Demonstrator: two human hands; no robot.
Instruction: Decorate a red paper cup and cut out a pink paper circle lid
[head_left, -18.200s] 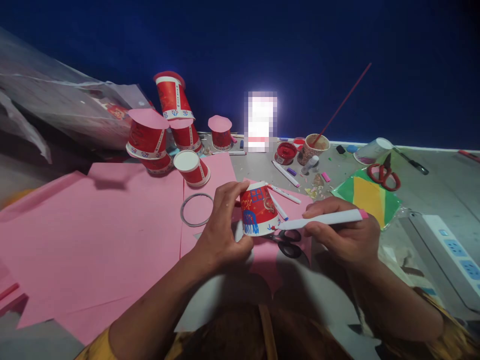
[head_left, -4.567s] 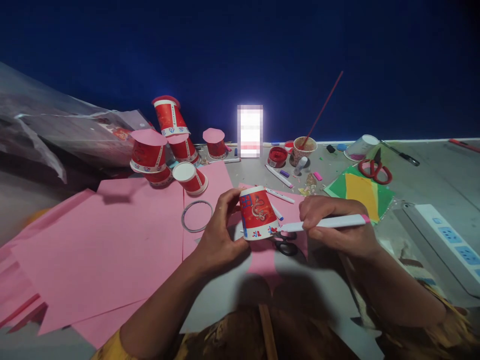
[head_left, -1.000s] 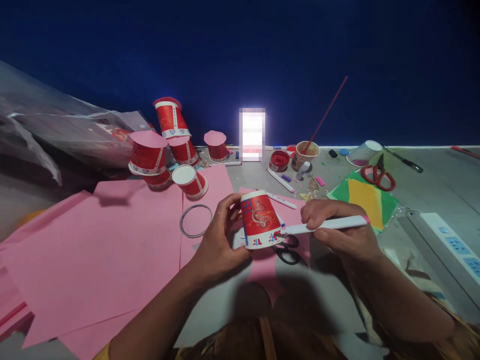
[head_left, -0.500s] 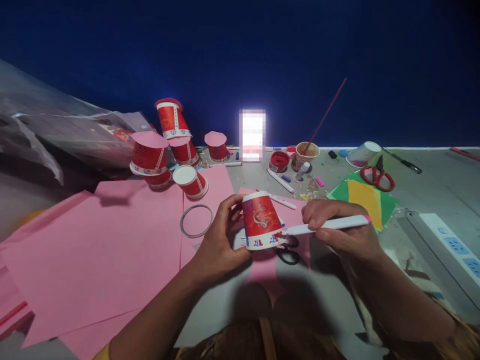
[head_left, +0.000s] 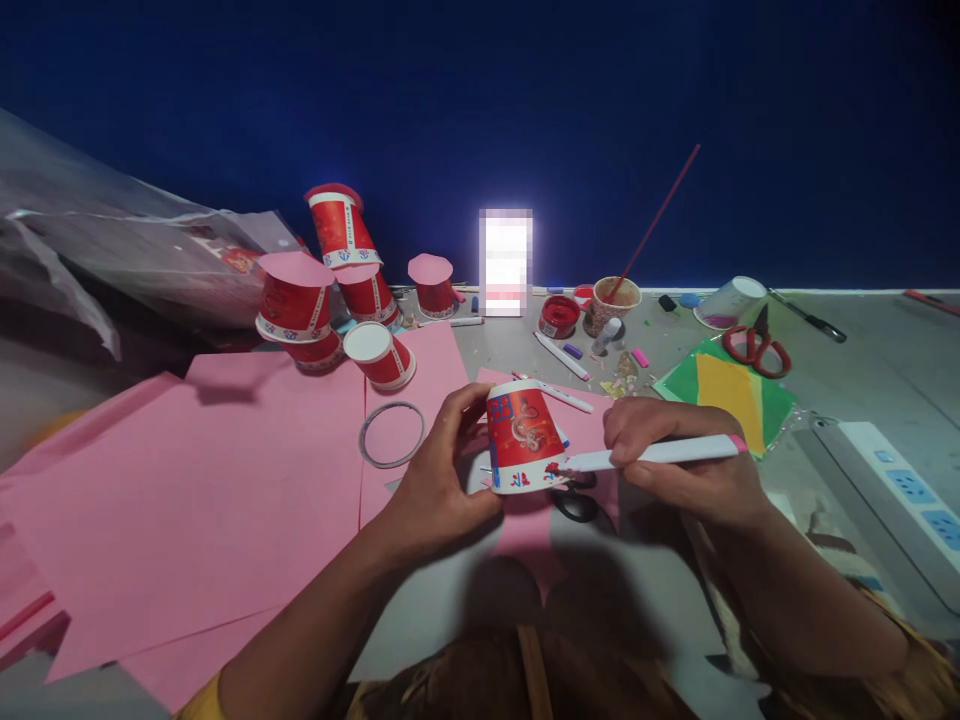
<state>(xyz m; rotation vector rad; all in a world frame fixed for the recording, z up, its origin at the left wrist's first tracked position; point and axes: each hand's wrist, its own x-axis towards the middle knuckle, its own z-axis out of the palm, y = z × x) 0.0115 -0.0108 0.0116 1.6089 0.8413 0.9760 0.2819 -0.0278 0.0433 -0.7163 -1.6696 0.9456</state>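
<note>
My left hand grips a red paper cup turned upside down, thumb at its white rim and fingers at the base. Blue window-like lines and small red and blue marks decorate it. Between the fingers and thumb of my right hand is a white marker pen with a pink end. Its tip meets the cup's white rim band, beside a red mark. Black-handled scissors lie under the cup, partly hidden, on pink paper. Another white marker rests just behind the cup.
Pink sheets cover the left side, with a grey ring of tape on them. Stacked red cups stand behind. Red paint, a brush cup, red scissors and a power strip are to the right. A blurred bright screen stands at the back.
My left hand has turned the cup slightly, so more of the blue window lines shows. The marker tip stays at the rim band. The whole view has shifted slightly.
</note>
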